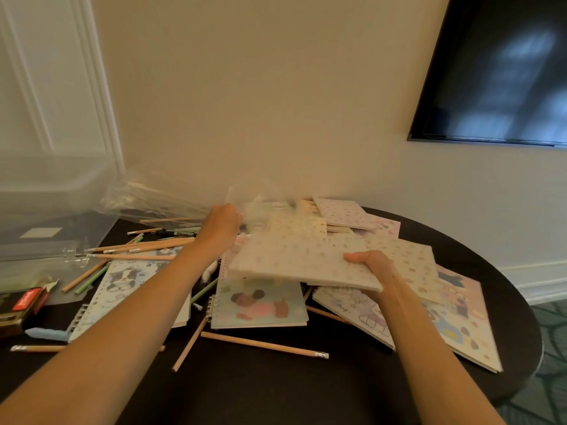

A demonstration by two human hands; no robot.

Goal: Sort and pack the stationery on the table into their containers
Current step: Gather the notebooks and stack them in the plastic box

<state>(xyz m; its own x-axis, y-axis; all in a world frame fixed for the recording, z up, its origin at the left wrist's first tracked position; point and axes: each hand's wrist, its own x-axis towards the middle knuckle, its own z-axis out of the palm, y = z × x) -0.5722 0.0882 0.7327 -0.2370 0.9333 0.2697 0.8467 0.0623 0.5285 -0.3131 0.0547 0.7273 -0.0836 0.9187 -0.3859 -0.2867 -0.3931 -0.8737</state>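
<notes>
Many notebooks (259,305), pencils (264,345) litter dark round table (276,391); wall-mounted screen (497,72).

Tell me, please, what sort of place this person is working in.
Likely a living room or hotel room: a dark screen is mounted on the wall, a panelled white door stands at left, and patterned carpet shows beside the round dark table.

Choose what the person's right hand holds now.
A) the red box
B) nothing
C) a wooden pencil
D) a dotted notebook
D: the right hand has its thumb over the near edge of the dotted notebook and its fingers underneath it.
</notes>
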